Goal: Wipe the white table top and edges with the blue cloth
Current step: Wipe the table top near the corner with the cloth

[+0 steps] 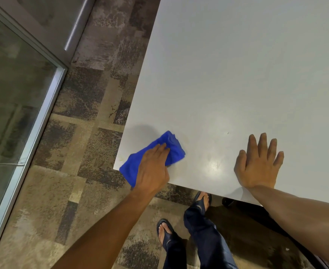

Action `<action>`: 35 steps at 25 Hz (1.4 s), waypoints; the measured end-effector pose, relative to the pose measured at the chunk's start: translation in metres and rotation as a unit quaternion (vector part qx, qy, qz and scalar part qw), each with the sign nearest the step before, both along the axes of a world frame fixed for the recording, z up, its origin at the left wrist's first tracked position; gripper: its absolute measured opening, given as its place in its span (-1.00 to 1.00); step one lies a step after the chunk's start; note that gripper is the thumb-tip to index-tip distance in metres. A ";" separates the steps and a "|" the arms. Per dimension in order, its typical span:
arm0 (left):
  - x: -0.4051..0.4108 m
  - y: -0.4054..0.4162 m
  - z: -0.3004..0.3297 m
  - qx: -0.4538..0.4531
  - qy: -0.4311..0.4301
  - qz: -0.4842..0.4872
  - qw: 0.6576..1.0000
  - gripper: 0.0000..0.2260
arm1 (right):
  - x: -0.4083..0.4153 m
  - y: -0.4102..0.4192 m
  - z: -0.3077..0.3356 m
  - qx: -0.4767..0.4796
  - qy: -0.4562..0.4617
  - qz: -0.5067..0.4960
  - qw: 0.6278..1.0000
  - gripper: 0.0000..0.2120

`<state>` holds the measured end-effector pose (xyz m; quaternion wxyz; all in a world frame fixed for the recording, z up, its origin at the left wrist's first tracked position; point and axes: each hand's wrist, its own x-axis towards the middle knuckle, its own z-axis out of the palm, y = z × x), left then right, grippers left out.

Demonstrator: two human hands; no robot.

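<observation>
The white table top (237,74) fills the upper right of the head view, its near left corner pointing toward me. A crumpled blue cloth (171,146) lies on that corner and hangs slightly over the edge. My left hand (153,169) presses down on the cloth, fingers closed over it. My right hand (258,164) rests flat on the bare table near the front edge, fingers spread, holding nothing. A small dark speck (228,133) sits on the surface between the hands.
Patterned brown and grey carpet (78,171) covers the floor left of the table. A glass panel in a metal frame (33,133) stands at the far left. My feet in dark sandals (165,230) and blue trousers are below the table's front edge.
</observation>
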<state>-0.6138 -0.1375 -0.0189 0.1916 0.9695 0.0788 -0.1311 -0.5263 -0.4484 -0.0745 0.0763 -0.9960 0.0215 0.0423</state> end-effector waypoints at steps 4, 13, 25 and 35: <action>-0.009 -0.008 -0.005 0.029 0.013 -0.005 0.999 -0.42 | -0.001 -0.002 -0.003 0.000 -0.013 -0.001 1.000 -0.40; 0.012 -0.007 -0.015 0.089 0.009 -0.027 0.996 -0.43 | 0.000 -0.002 -0.002 0.003 -0.007 -0.002 1.000 -0.39; -0.039 -0.041 0.002 -0.012 -0.061 -0.301 0.951 -0.34 | 0.000 -0.001 -0.001 -0.001 -0.013 0.000 1.000 -0.40; -0.016 -0.068 0.006 0.077 -0.048 -0.408 0.908 -0.50 | 0.002 0.000 0.001 0.014 -0.014 0.003 1.000 -0.39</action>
